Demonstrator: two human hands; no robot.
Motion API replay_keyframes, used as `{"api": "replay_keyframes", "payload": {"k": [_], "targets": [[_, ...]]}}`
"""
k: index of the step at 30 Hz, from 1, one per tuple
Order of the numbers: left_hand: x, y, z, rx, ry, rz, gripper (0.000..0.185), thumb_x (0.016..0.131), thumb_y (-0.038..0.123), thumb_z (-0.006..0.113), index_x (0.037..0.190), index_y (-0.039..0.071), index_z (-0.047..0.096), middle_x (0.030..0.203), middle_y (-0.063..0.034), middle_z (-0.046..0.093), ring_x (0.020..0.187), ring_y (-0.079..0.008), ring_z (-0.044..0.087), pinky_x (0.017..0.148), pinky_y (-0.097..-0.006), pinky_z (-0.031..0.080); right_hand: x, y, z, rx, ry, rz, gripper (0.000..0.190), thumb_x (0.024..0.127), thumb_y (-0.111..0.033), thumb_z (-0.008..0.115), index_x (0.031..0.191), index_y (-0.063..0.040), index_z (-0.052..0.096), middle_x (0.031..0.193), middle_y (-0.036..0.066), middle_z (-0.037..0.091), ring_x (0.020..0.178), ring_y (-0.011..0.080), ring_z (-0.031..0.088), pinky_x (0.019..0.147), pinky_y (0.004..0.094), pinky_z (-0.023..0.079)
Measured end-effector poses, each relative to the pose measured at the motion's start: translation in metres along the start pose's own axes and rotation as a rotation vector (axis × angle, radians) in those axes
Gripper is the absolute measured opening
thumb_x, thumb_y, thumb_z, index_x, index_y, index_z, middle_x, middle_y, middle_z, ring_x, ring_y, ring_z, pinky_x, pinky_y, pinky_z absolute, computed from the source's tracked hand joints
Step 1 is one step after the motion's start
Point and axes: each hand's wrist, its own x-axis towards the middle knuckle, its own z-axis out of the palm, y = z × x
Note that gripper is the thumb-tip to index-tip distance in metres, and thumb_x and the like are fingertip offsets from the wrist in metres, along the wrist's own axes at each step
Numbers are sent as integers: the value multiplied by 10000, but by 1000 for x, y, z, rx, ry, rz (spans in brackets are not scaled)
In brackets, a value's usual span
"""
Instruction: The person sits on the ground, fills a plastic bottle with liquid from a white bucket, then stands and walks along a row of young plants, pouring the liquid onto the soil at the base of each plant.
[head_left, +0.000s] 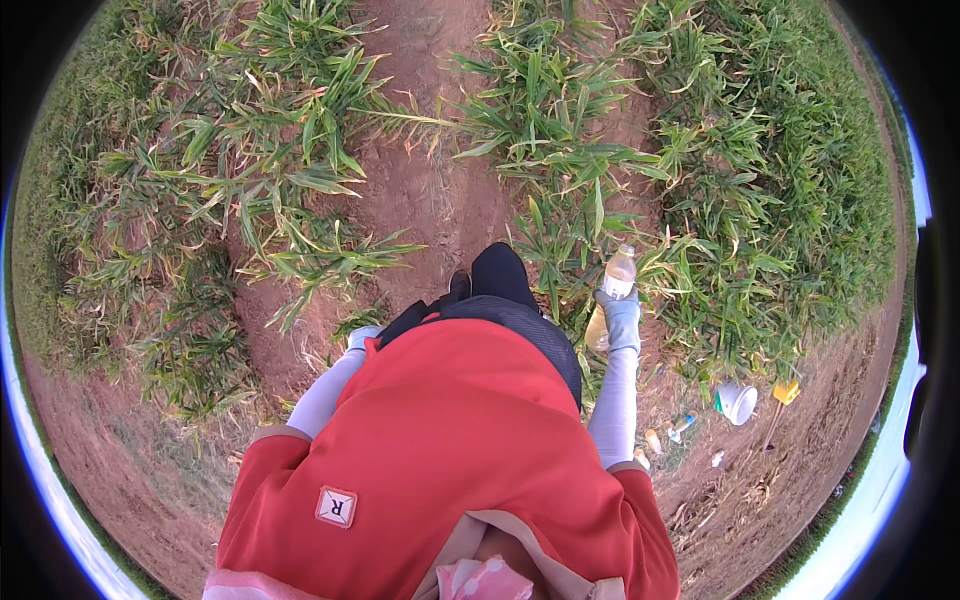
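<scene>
My right hand (621, 311), in a pale grey-blue glove, is wrapped around the middle of a clear plastic bottle (620, 268). The bottle stands nearly upright at my right side, with a pale label and a yellowish tint. Its lower part shows below my fingers. My left hand (363, 337), gloved too, hangs by my left hip, partly hidden by my clothing, so its fingers cannot be made out. One dark trouser leg (499, 277) reaches forward onto the bare soil path (431, 172) between the plant rows.
Leafy green crop rows (300, 172) flank the path, and some leaves (412, 118) lean across it. Behind me on the right lie a white bucket (736, 403), a yellow-headed tool with a thin handle (785, 393), and several bottles (681, 426) on the ground.
</scene>
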Motion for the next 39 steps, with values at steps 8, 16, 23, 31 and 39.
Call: {"api": "replay_keyframes", "payload": {"k": [8,16,23,31,39], "targets": [[-9,19,-3,-61,99,-28,440,855,525,538,950,144,737,968,-119,752,861,-279,721,724,-402,520,27,-40,3,85,-64,-190,802,654,-140,894,1349,-4,517,1153,128,693,958,218,676,844,338,547],[-20,42,-46,-59,59,-114,434,842,519,557,962,144,740,981,-119,752,885,-289,721,735,-415,526,77,-144,25,24,-117,-306,742,681,-102,888,1319,1,523,1142,117,697,942,209,674,829,327,542],[-13,70,-77,-65,17,-138,430,831,513,574,972,144,743,992,-119,752,905,-297,721,745,-426,531,98,-168,36,2,-106,-270,774,676,-123,899,1336,1,515,1137,119,696,963,210,675,843,325,544],[-7,96,-112,-74,-14,-154,427,818,507,592,984,144,746,1005,-119,752,929,-306,721,756,-439,536,103,-205,50,-29,-122,-253,773,672,-148,905,1326,15,527,1153,133,699,975,215,681,848,332,546],[-9,114,-141,-92,-32,-164,426,805,500,611,995,145,749,1018,-119,751,953,-315,721,767,-451,542,147,-234,68,64,-174,-293,743,689,-32,863,1342,0,510,1121,107,697,917,199,673,811,326,546]]}}
